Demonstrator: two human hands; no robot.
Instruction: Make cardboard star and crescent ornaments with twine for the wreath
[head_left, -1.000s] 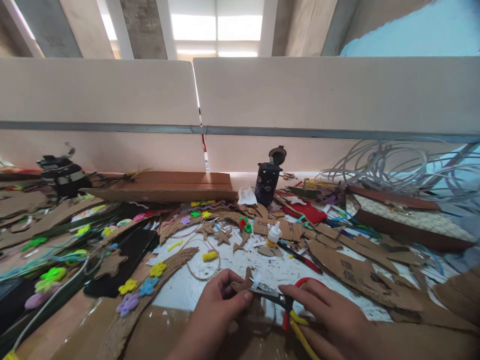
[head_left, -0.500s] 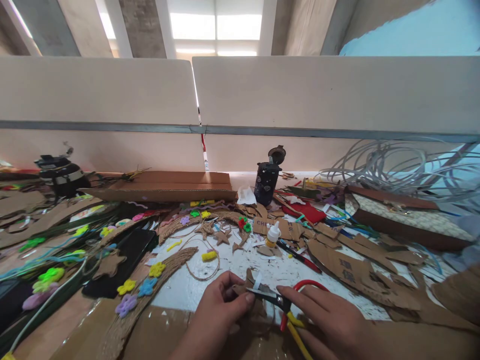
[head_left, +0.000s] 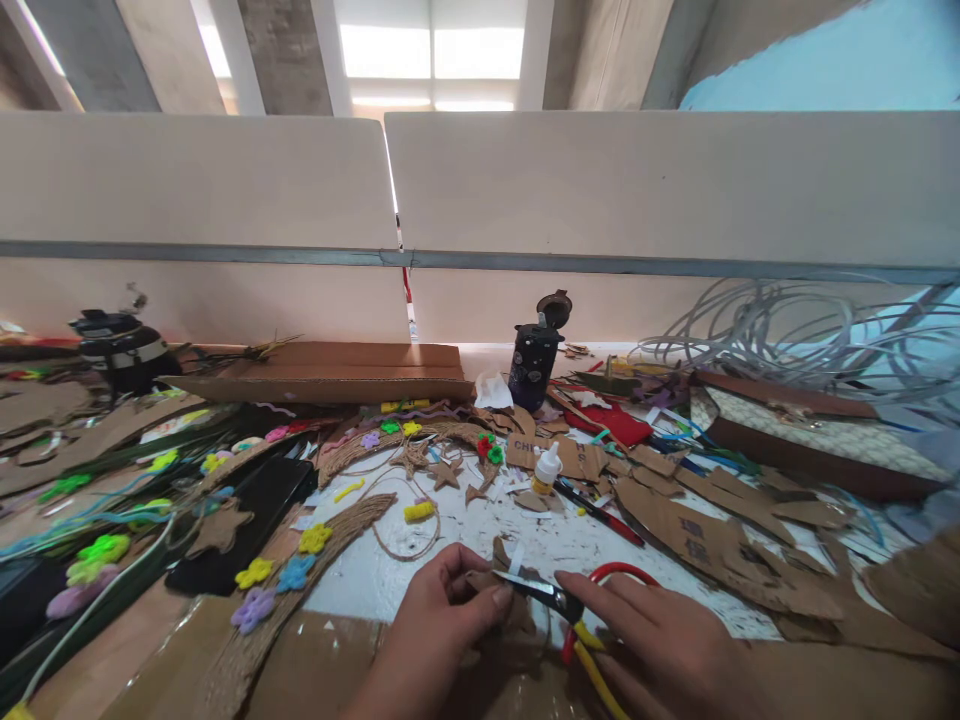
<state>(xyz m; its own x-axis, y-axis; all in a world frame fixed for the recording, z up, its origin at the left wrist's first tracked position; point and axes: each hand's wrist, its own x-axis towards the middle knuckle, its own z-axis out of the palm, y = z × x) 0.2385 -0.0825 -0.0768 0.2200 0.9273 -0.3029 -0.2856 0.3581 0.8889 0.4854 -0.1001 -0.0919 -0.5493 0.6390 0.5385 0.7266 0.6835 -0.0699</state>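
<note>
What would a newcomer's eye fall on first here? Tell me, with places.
Probably the scissors at lower centre, in the right hand, blades by the cardboard piece in the left hand. Next, the yellow, blue and purple flowers on the twine-covered strip at lower left, and the open-lidded black tumbler standing near the back.

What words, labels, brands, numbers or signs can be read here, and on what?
"CH": brown flat cardboard piece behind the white plastic bottle with a yellow base; further marks blurred.
Too blurred to read: dark print on the long brown cardboard scrap.
Too small: dark marks on the yellow cylindrical roll.
</note>
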